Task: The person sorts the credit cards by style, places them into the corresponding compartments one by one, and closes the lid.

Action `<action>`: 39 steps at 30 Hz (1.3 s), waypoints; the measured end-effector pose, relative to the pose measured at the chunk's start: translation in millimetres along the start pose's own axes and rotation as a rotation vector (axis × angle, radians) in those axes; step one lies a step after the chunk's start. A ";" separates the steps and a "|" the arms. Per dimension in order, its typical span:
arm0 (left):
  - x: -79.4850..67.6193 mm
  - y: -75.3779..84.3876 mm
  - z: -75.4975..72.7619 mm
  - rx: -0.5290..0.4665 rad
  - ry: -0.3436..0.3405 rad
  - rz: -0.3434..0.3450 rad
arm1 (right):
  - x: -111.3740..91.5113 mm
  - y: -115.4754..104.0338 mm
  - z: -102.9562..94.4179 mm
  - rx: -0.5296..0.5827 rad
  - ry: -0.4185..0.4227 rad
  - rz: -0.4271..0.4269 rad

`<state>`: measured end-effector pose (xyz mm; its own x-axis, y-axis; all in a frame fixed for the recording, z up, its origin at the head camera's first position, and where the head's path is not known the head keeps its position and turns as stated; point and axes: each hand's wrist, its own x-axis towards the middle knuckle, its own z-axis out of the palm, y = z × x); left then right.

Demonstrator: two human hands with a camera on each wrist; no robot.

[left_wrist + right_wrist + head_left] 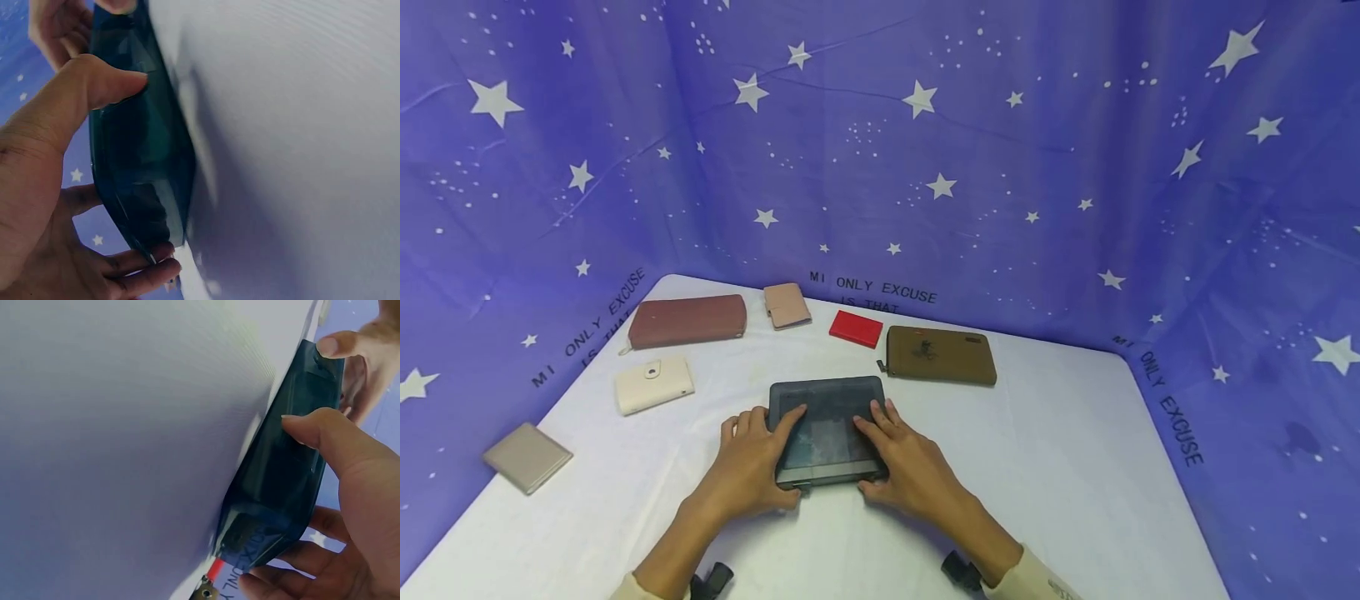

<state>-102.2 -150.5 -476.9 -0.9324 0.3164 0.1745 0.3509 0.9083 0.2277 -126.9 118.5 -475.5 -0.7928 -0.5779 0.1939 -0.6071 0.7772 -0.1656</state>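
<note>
A dark, translucent plastic box (831, 437) with a closed lid sits near the middle of the white table. From its left side my left hand (747, 467) grips it, thumb against the front wall and fingers at the left edge and lid. My right hand (917, 468) holds the right side likewise, its thumb low on the front and fingertips over the lid. In the left wrist view the blue-green wall of the box (137, 156) shows behind the thumb. Vague shapes show through the lid; I cannot tell what they are.
Behind the box lie a red card case (856, 328), an olive zip wallet (942, 357) and a small pink wallet (787, 306). To the left are a brown long wallet (688, 321), a cream snap wallet (655, 387) and a beige wallet (528, 458). A starry purple curtain (865, 150) surrounds the table.
</note>
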 end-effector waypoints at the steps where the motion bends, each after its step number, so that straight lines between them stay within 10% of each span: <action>1: 0.3 1.2 0.9 0.023 0.017 0.000 | -0.6 0.5 -0.1 0.006 -0.002 0.005; 9: 4.6 0.3 6.2 0.100 0.067 0.025 | -1.5 1.7 2.0 0.010 0.004 0.022; 18: 8.4 -14.9 7.5 -0.060 -0.028 0.080 | -15.0 5.8 -6.3 0.038 -0.032 0.061; 24: 7.4 -27.3 -7.6 -0.152 0.003 0.063 | -39.7 41.9 -22.4 -0.006 0.091 0.133; 30: 10.6 -45.6 -37.0 0.047 0.179 0.026 | -67.0 100.6 -57.9 -0.150 0.207 0.353; 39: 15.1 -52.6 -62.9 0.205 0.211 0.037 | -108.4 141.8 -92.8 -0.181 0.178 0.546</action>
<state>-129.3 -210.7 -426.0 -0.8733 0.3058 0.3793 0.3394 0.9404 0.0234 -122.0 314.4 -430.2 -0.9563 -0.0445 0.2891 -0.0830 0.9890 -0.1225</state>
